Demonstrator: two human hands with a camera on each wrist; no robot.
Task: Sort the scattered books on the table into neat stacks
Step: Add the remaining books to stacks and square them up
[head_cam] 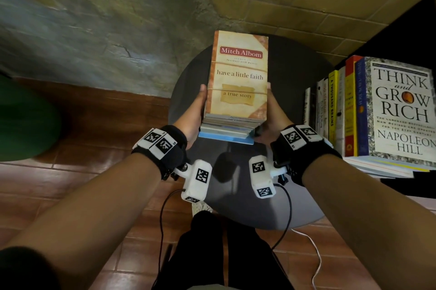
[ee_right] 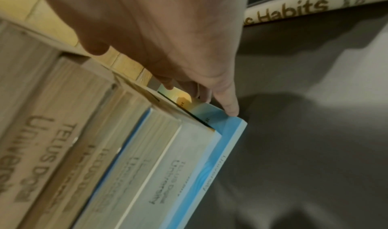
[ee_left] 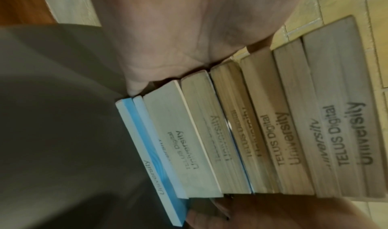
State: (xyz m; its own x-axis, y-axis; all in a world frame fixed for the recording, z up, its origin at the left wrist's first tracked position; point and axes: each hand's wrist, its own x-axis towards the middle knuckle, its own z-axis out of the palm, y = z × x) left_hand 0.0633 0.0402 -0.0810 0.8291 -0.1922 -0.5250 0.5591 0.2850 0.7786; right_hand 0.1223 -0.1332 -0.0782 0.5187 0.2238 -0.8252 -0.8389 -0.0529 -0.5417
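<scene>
My forearms are bare. Each wrist wears a black wrap (head_cam: 173, 146) topped with white blocks (head_cam: 157, 142) printed with black-and-white square codes. A white camera pod (head_cam: 197, 180) with the same codes juts inward from each wrap on a small bolted mount. Thin black cables (head_cam: 162, 216) trail down from both pods. My trousers (head_cam: 221, 254) are black.
</scene>
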